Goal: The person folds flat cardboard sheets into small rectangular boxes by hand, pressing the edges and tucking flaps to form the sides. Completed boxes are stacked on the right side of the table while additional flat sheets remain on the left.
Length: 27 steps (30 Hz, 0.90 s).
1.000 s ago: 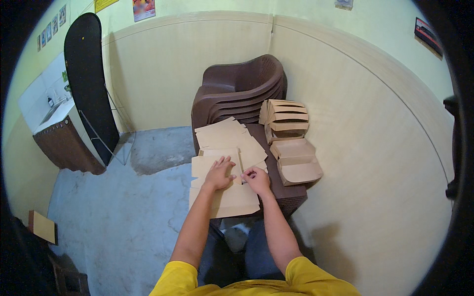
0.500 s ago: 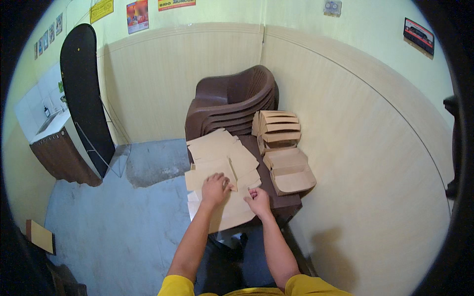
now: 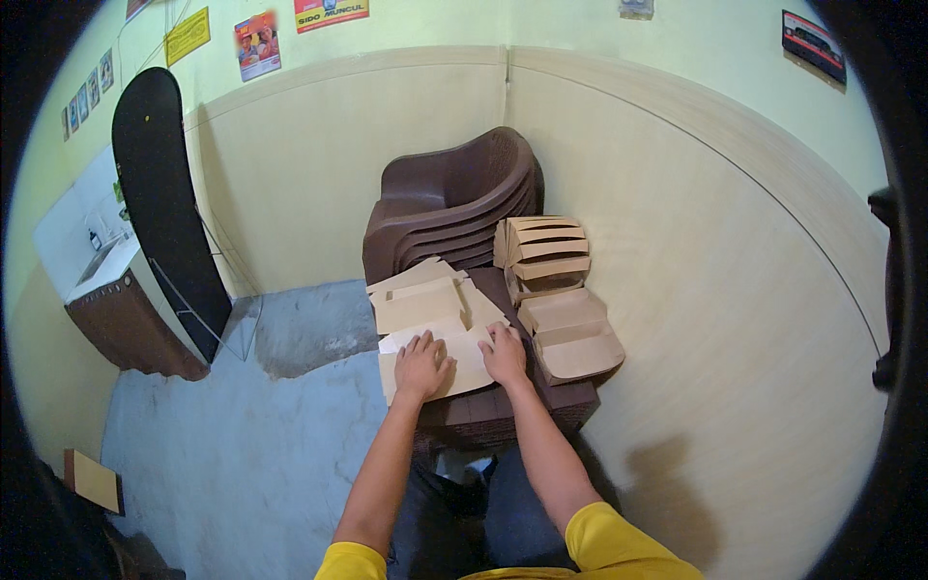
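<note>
Flat brown cardboard box blanks (image 3: 418, 307) with cut flaps lie overlapped on a dark brown table (image 3: 474, 406). On the nearest blank (image 3: 464, 372), my left hand (image 3: 423, 367) rests with its fingers spread, palm down. At that blank's right side, my right hand (image 3: 505, 354) has its fingers curled over the edge. Part of the blank is hidden under both hands. A paler, whitish flap (image 3: 398, 341) shows just beyond my left hand.
Right of the blanks stand a folded open carton (image 3: 575, 343) and, behind it, a stack of nested cartons (image 3: 549, 253). Stacked brown plastic chairs (image 3: 445, 198) rise at the far side. A tall black board (image 3: 159, 203) leans near a sink cabinet (image 3: 130, 319) at left.
The near blank's front edge has moved away from me, uncovering the table's front. My right hand has shifted slightly farther away; my left hand now lies flatter on the cardboard.
</note>
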Each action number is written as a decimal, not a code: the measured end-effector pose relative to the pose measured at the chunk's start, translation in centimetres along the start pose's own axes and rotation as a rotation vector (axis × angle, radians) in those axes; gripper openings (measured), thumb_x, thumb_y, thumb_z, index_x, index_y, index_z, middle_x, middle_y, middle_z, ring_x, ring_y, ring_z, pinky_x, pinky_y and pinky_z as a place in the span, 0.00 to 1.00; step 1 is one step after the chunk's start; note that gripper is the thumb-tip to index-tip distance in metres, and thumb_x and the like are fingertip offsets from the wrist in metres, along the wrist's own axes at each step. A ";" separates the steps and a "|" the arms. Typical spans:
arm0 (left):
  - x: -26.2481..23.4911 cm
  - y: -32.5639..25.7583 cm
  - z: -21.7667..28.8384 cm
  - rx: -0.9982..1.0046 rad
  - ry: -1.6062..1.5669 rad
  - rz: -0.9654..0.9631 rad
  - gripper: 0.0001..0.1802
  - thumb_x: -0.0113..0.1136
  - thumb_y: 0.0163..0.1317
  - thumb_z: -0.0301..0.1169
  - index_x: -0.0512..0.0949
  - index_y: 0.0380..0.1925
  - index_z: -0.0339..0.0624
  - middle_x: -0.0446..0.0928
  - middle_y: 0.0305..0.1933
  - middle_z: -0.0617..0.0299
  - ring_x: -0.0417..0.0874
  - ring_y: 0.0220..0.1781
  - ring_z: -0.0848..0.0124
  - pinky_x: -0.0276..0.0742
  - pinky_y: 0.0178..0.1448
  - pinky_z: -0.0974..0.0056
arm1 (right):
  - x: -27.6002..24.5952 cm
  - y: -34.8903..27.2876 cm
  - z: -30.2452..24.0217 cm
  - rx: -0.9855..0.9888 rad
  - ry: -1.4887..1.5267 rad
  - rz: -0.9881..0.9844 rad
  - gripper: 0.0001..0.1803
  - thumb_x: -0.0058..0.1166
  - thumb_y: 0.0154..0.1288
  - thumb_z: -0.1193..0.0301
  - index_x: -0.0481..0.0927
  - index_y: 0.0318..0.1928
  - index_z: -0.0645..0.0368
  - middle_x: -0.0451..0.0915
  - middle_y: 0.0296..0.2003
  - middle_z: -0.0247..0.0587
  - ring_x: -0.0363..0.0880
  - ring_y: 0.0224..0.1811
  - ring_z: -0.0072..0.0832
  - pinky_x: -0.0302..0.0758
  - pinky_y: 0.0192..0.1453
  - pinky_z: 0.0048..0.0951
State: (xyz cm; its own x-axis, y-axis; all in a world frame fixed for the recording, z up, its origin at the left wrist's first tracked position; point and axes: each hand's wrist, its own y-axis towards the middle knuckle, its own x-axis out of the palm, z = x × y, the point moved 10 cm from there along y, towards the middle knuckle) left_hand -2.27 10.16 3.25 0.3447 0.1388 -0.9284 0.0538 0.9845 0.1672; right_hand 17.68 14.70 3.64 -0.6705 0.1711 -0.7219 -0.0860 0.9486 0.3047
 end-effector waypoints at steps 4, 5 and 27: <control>1.7 -1.0 -0.2 -0.009 0.072 0.014 0.37 0.51 0.75 0.59 0.69 0.79 0.59 0.59 0.88 0.56 0.57 0.88 0.52 0.51 0.88 0.39 | 0.8 0.5 -0.2 -0.051 -0.126 -0.034 0.21 0.62 0.74 0.63 0.75 0.60 0.59 0.87 0.53 0.52 0.80 0.69 0.44 0.58 0.82 0.60; 2.2 -1.1 -0.4 -0.031 0.081 -0.015 0.37 0.50 0.76 0.59 0.68 0.80 0.59 0.58 0.88 0.56 0.57 0.88 0.53 0.50 0.88 0.39 | 0.5 0.3 -0.7 -0.111 -0.179 -0.019 0.22 0.62 0.74 0.63 0.74 0.61 0.59 0.87 0.52 0.52 0.82 0.65 0.44 0.58 0.82 0.60; 0.5 -2.2 4.9 0.175 -0.088 0.124 0.28 0.62 0.61 0.46 0.82 0.63 0.61 0.76 0.73 0.57 0.74 0.75 0.52 0.66 0.77 0.42 | -2.1 -4.8 -2.2 0.089 0.298 -0.008 0.23 0.66 0.65 0.69 0.85 0.59 0.64 0.90 0.42 0.57 0.91 0.46 0.52 0.84 0.55 0.48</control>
State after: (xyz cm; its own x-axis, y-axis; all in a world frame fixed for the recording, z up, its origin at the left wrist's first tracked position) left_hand 2.35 7.55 4.00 0.4391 0.2404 -0.8657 0.1644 0.9258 0.3405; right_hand 17.84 9.16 5.07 -0.8578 0.0906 -0.5059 -0.0357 0.9715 0.2345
